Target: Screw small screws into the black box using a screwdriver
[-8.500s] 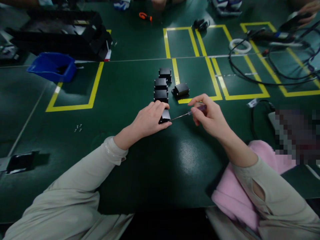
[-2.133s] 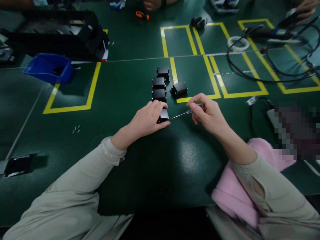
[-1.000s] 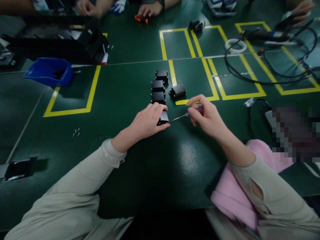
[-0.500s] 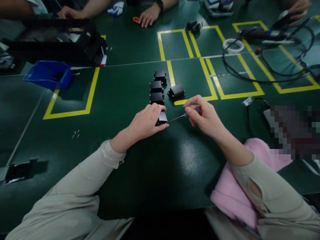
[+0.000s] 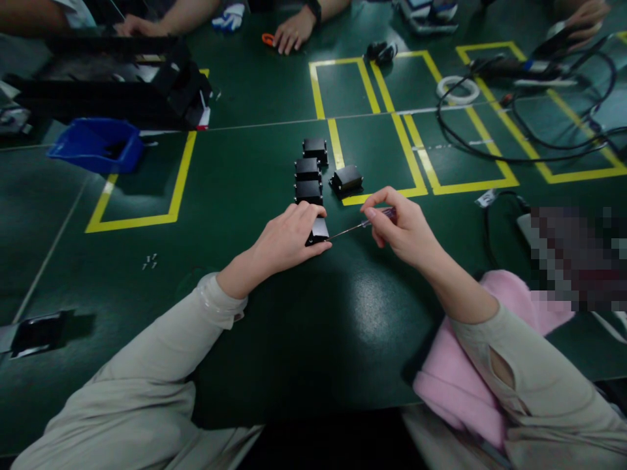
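Note:
My left hand [image 5: 294, 238] is closed over a small black box [image 5: 320, 229], holding it down on the green table. The thumb lies along the box's near side, and the palm hides much of it. In my right hand [image 5: 399, 225] a screwdriver [image 5: 353, 228] is pinched by its purplish handle. Its thin shaft points left, with the tip at the box's lower right corner, close to my left thumb. Beyond the left hand, several similar black boxes [image 5: 308, 190] stand in a column. One more black box [image 5: 347, 179] sits at an angle to their right.
Small screws [image 5: 149, 262] lie at left, below a blue bin [image 5: 98, 145] and a black tray [image 5: 112, 81]. A pink cloth [image 5: 458, 385] lies under my right forearm. Black cables [image 5: 494, 155] loop at right. Across the table rests another person's hand [image 5: 295, 31].
The whole view has shifted very slightly. Both hands, the black box and the screwdriver keep practically the same positions.

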Motion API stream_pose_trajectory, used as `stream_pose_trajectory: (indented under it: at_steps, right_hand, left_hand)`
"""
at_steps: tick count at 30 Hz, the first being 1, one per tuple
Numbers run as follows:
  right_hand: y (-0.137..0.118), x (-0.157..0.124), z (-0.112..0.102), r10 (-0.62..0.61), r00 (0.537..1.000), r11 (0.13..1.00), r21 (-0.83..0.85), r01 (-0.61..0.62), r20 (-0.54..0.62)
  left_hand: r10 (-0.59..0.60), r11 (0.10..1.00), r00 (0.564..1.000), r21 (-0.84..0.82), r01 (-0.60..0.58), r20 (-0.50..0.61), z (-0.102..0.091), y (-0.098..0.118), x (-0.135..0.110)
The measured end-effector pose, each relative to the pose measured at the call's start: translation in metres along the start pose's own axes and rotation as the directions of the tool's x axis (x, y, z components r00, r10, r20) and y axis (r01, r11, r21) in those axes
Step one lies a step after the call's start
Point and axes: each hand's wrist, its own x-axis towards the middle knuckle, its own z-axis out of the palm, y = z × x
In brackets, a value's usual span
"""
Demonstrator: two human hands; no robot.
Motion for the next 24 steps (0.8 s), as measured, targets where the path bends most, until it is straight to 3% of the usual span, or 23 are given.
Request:
stream_pose_trajectory:
  at_steps: [24]
  right_hand:
    - [-0.0003, 0.0009, 0.0005, 0.025, 1.000, 1.000, 0.018, -0.025, -0.006]
  left_hand:
    - [0.026, 1.000, 1.000, 0.005, -0.025, -0.018, 0.0024, -0.0030, -0.0004]
